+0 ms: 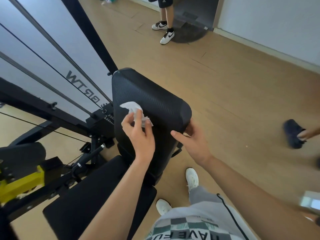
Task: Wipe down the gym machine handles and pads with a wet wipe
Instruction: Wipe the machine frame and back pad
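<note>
A black ribbed back pad [152, 94] of the gym machine stands tilted in the middle of the view. My left hand [138, 134] pinches a crumpled white wet wipe [134, 110] against the pad's left side. My right hand [194, 141] grips the pad's lower right corner, thumb on the front face and fingers behind the edge. Below lies the black seat pad [97, 193]. A black handle bar with a chrome end [90, 155] juts out to the left of the seat.
The machine's black frame, cables and white panel [57, 70] fill the left side, with a yellow bracket [20, 182] low left. A person in white and black sneakers [164, 32] stands beyond. Another hand holds a dark roll [294, 134] at right. Wooden floor surrounds the machine.
</note>
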Demonstrator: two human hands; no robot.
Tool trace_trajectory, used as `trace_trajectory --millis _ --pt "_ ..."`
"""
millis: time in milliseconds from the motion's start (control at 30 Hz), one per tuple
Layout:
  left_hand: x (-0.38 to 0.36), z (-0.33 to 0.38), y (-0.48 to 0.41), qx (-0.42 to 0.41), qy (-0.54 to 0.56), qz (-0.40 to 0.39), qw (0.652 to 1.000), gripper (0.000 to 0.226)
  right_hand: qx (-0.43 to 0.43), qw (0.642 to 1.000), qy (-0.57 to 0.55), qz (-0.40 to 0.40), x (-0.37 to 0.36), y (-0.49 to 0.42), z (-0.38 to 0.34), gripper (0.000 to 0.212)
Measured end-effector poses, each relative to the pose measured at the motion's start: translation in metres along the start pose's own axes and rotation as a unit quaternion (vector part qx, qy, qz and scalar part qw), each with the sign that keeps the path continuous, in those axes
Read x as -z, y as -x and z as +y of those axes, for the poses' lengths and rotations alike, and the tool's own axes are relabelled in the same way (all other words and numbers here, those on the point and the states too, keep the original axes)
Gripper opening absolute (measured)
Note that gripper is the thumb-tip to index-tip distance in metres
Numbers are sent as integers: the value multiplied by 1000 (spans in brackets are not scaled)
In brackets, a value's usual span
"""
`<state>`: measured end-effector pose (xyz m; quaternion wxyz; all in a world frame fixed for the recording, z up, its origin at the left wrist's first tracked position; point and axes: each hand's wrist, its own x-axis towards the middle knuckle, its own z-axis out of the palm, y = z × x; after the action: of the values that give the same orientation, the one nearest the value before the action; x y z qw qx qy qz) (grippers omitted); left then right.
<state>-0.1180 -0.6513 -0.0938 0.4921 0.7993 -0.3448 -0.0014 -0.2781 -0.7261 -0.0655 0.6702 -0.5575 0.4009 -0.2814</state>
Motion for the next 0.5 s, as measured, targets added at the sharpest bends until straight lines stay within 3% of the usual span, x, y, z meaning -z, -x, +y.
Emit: trace_trajectory --millis 233,367,500 --pt "7 23 76 -63 1 -93 994 45 11 1000 -22 -8 3 5 0 39" --pt "11 14 87 -26 12 -115 993 51 21 999 -27 -21 6 8 1 40" --pt "11 6 56 73 32 -67 995 52 34 999 -10 -8 5 8 1 44"
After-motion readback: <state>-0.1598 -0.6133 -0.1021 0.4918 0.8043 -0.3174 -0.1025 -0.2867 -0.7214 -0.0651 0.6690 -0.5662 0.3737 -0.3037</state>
